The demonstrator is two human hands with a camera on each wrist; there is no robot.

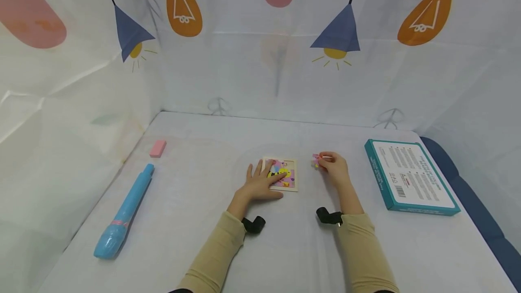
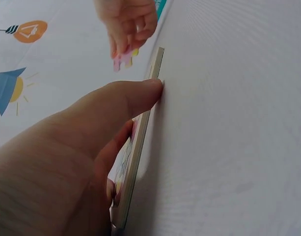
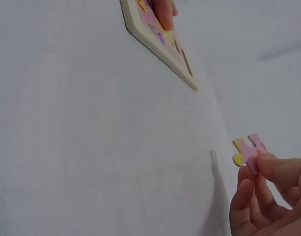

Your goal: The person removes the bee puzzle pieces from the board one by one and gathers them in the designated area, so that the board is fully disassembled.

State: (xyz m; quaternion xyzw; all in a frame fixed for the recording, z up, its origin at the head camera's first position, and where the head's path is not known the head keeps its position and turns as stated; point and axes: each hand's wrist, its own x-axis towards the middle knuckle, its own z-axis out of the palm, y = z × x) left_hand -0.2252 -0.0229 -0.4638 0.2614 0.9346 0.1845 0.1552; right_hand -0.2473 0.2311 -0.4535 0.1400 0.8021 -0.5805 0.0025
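Note:
A small wooden-framed jigsaw puzzle (image 1: 296,176) lies on the table, its picture pink and yellow. My left hand (image 1: 258,186) rests on its left part with the fingers spread, hiding some of the picture. In the left wrist view the thumb (image 2: 135,96) touches the board's near edge. To the right of the board, my right hand (image 1: 336,169) pinches a pink and yellow jigsaw piece (image 3: 248,153) between thumb and fingertips. The piece is held above the tabletop, apart from the board. A gap in the puzzle shows near the frame's far corner (image 3: 187,64).
A teal and white box (image 1: 415,175) lies at the right side of the table. On the left are a blue umbrella-like tube (image 1: 128,211) with a pink band and a pink block (image 1: 158,148). A patterned white curtain (image 1: 244,67) hangs behind the table.

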